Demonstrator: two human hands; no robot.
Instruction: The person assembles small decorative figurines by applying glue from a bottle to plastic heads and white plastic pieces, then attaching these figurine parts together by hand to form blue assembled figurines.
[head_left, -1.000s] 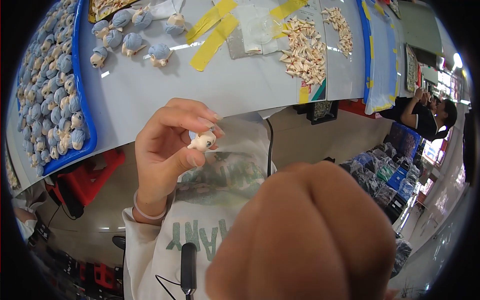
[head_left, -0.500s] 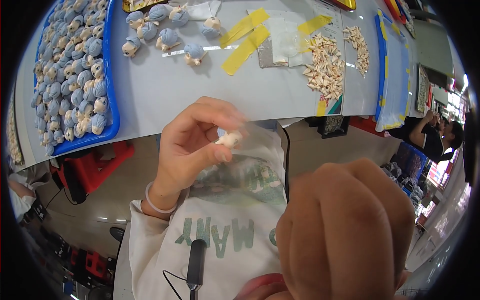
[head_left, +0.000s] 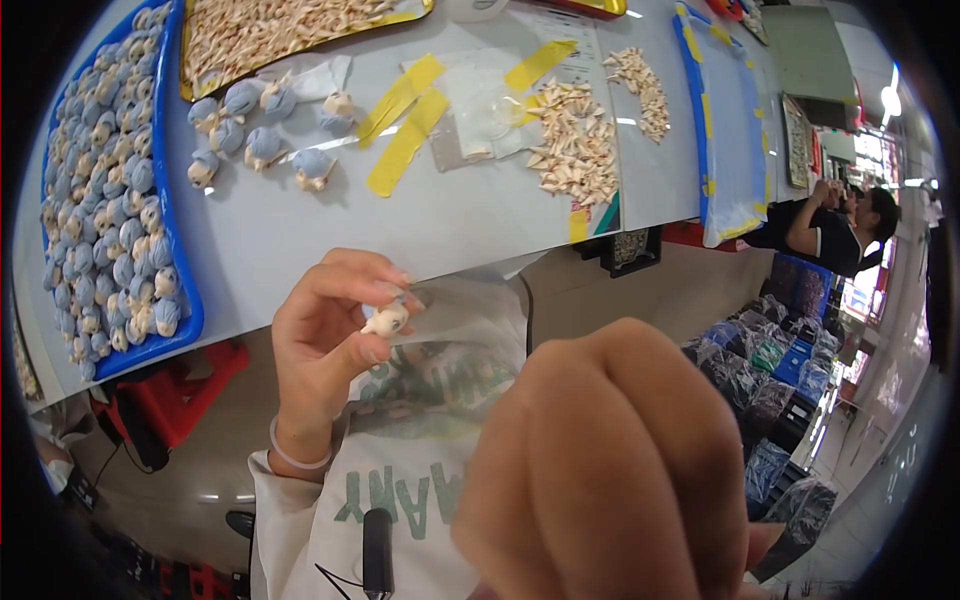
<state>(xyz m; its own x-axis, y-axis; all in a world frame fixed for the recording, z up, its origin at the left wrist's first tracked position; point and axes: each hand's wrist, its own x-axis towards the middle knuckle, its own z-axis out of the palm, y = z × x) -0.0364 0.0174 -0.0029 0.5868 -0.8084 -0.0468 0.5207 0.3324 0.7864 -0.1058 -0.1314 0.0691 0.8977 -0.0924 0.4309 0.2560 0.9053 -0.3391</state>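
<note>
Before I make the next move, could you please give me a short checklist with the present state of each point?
1. Left grip holds a doll head: ok.
2. Right grip is free of any tool: cannot tell; its fingertips are hidden.
3. Loose doll heads rest on the table, back from its edge: ok.
4. Pointed pieces beside the yellow tape form one pile: not ok; there are two.

Small cream doll head (head_left: 388, 320), pale-blue hair, face turned right, pinched in left hand (head_left: 325, 325).
</note>
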